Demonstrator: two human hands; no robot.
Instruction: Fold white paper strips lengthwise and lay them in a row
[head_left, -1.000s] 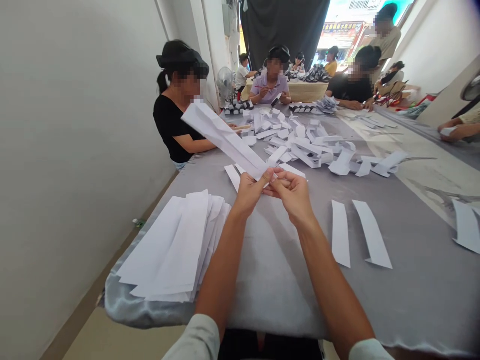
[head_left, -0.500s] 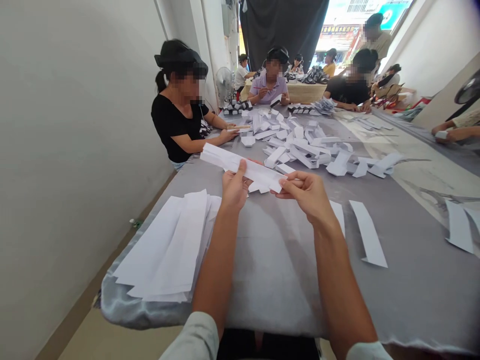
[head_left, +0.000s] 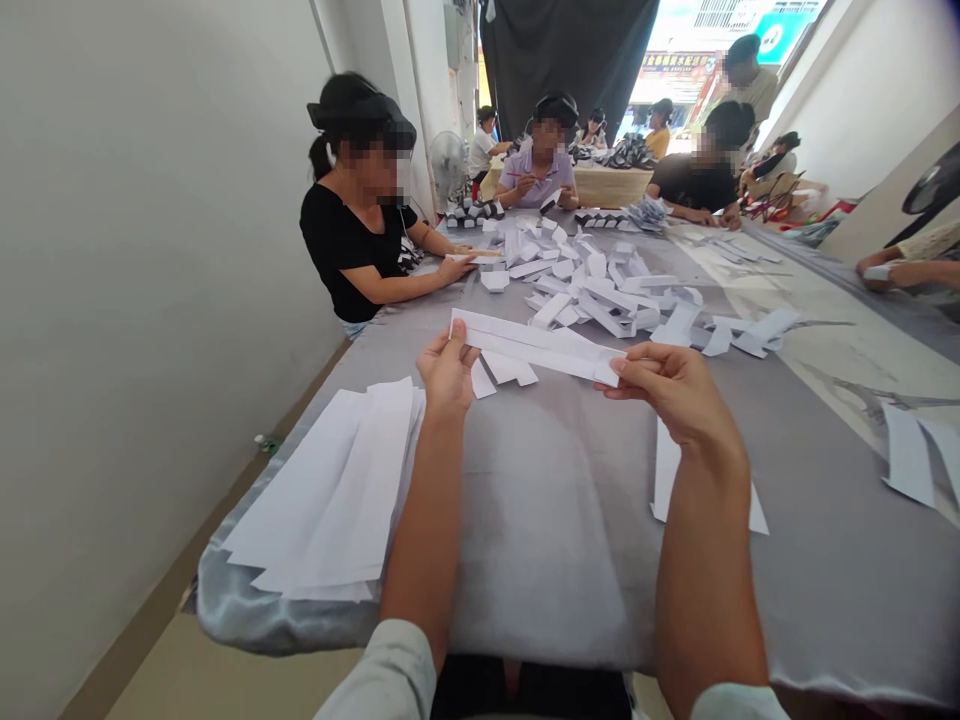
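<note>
A long white paper strip (head_left: 536,345) is stretched between my two hands above the table, with a lengthwise line along it. My left hand (head_left: 448,368) pinches its left end, thumb on top. At the other end, my right hand (head_left: 660,385) grips the strip between thumb and fingers. Small white paper pieces (head_left: 510,368) lie beneath and behind the strip. To the left of my left forearm rests a stack of large white paper sheets (head_left: 322,490). Other white strips (head_left: 665,465) lie partly hidden behind my right forearm.
The grey cloth-covered table (head_left: 540,520) holds a big heap of folded white papers (head_left: 592,275) beyond my hands. A person in black (head_left: 360,235) sits at the left edge. More people sit at the far side, and another person's hands (head_left: 896,272) show at the right.
Both hands have moved apart, my right hand to the right and my left slightly left. The strip has shifted right and now spans flat between them.
</note>
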